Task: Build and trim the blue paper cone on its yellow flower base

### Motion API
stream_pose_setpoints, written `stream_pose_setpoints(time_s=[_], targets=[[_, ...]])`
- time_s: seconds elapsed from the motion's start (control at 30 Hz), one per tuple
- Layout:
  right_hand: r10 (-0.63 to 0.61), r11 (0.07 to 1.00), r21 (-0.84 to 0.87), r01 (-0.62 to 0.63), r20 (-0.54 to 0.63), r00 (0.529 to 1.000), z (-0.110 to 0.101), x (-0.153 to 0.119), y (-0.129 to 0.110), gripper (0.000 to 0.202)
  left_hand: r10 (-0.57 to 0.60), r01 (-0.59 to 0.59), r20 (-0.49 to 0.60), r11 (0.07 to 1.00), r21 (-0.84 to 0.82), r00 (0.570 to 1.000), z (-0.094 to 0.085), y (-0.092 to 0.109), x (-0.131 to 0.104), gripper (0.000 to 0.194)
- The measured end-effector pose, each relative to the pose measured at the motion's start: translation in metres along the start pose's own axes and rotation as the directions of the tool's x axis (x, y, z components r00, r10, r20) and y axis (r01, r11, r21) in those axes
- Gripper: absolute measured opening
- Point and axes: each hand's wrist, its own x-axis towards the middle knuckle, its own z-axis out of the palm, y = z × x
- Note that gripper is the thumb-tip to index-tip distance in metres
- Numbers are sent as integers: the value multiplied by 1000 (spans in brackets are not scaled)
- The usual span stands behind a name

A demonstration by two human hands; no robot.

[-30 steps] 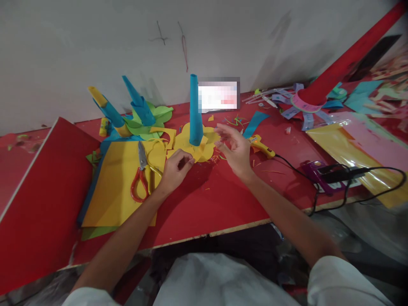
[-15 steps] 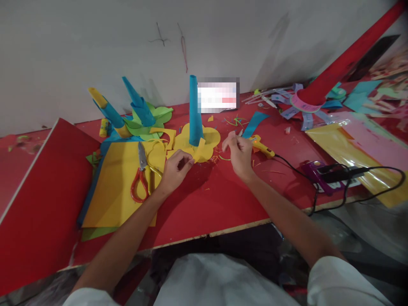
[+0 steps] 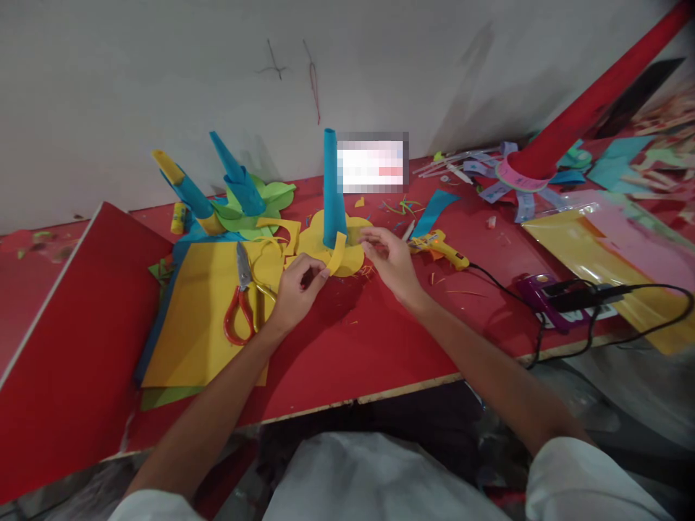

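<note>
A narrow yellow paper strip [image 3: 337,253] is pinched in my left hand [image 3: 298,289], its free end pointing up in front of the blue paper tube [image 3: 333,188]. That tube stands upright on a yellow flower-shaped paper [image 3: 355,257]. My right hand [image 3: 392,264] hovers over the flower's right edge, fingers apart, with nothing seen in them. Just right of this hand lies a yellow glue gun [image 3: 448,250] with its cable. Red-handled scissors [image 3: 240,307] rest on yellow sheets [image 3: 184,318] to the left of my left hand.
Blue tubes on green paper petals [image 3: 244,192] stand at the back left. A red folder [image 3: 81,347] is at far left. At right are a purple power strip [image 3: 548,300], a yellow packet [image 3: 570,246] and a red cone [image 3: 586,101]. Paper scraps litter the red table [image 3: 347,362].
My right hand has moved left from beside the glue gun to the flower's edge, and its fingers have spread. The glue gun's front is more exposed. My left hand has barely moved.
</note>
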Motion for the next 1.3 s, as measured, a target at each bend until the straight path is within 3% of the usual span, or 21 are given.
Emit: stream_pose_setpoints(time_s=[0.07, 0.17, 0.27, 0.4, 0.57, 0.87, 1.3], targets=[[105, 992, 65, -108, 47, 993, 4, -3, -3, 58, 15, -15, -1, 1000, -4, 1000, 0, 1, 0, 18], [250, 932, 209, -296, 223, 942, 10, -7, -8, 65, 27, -27, 19, 1000, 0, 999, -1, 3, 0, 16], [258, 882, 306, -360, 325, 910, 17, -11, -13, 58, 14, -15, 54, 1000, 17, 998, -1, 5, 0, 16], [233, 889, 349, -297, 214, 948, 24, -15, -13, 48, -25, 21, 94, 999, 35, 995, 0, 5, 2, 16], [263, 900, 339, -274, 77, 962, 24, -16, -12, 43, -30, 25, 136, 999, 44, 990, 2, 3, 3, 13], [184, 939, 300, -168, -29, 982, 16, -12, -15, 40, -46, 42, 126, 999, 32, 991, 3, 0, 1, 16], [147, 953, 282, -112, -109, 983, 13, -9, -14, 36, -56, 52, 113, 998, 43, 992, 1, 0, 0, 17]])
